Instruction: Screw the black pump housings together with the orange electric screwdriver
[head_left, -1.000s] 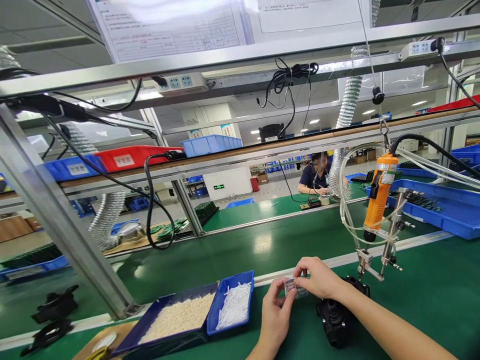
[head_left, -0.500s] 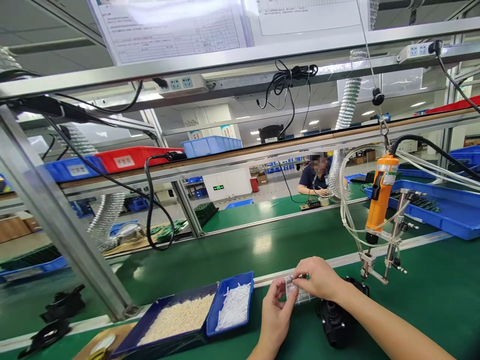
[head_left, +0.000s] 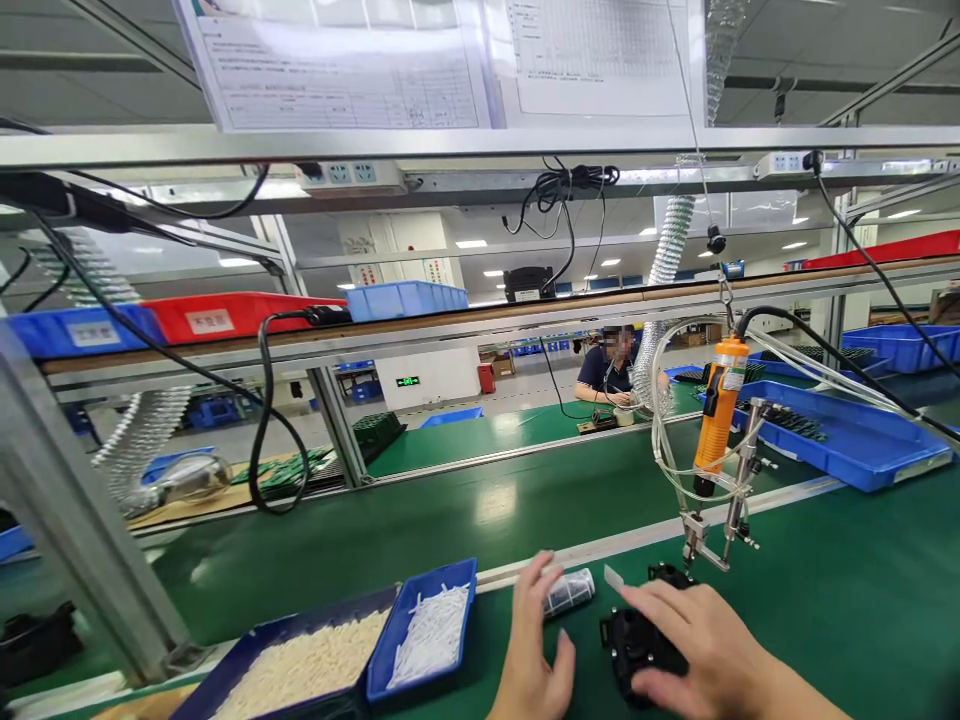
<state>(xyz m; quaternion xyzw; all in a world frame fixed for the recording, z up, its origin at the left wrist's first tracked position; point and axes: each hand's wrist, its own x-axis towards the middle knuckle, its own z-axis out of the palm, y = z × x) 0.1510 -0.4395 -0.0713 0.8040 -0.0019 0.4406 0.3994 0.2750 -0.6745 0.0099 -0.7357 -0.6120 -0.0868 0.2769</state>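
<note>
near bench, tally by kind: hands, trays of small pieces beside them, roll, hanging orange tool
Left hand and right hand: 2
Cream-filled tray and white-filled tray: 2
Roll: 1
Orange tool: 1
Total: 6

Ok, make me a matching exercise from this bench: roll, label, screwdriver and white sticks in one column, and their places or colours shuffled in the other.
1. roll
2. label
3. screwdriver
4. white sticks

A. orange, hanging
B. in a blue tray
C. at a fingertip of the right hand
D. next to the left hand

Pairs: 1-D, 2-C, 3-A, 4-B
</note>
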